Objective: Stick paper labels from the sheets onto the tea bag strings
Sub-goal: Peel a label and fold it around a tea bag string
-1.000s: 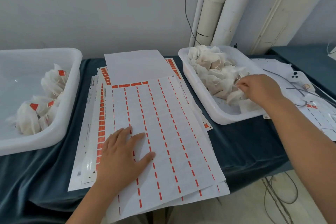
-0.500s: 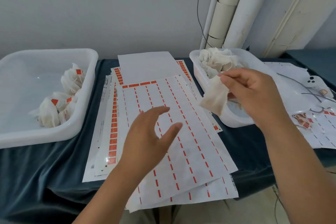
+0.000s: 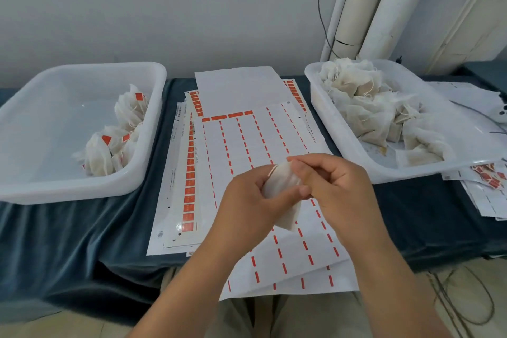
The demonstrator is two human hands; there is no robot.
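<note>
1 tea bag (image 3: 282,186) is hanging between both hands above the near middle of the label sheets (image 3: 247,145) — left hand (image 3: 247,208) curling round its body, right hand (image 3: 340,186) pinching its top. Likely risk: its thin string could be tangling or slipping inside that pinch, leaving no free end for a label. The bag is looking pale, soft, crumpled, unlabelled. A left tray (image 3: 148,129) and a right tray (image 3: 343,145) of bags are sitting beyond.

White tea bag (image 3: 279,185) held up over stacked white label sheets (image 3: 247,151) w/ red dashes.
</note>
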